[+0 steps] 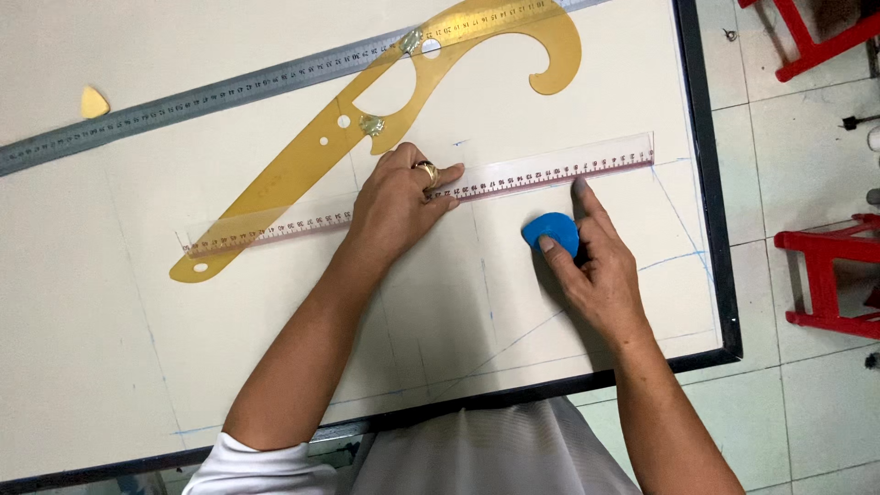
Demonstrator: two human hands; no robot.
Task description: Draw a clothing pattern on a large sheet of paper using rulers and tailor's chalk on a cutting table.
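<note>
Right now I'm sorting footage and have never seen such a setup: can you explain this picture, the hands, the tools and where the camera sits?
There is one picture, from a camera worn on the person's head, looking down at a pale work table with faint blue drawn lines. The left hand presses flat on a clear straight ruler. The right hand holds a blue rounded piece of chalk just below that ruler. A yellow curved ruler lies partly under the clear one, a long grey metal ruler sits further back, and a small yellow chalk rests beside it.
</note>
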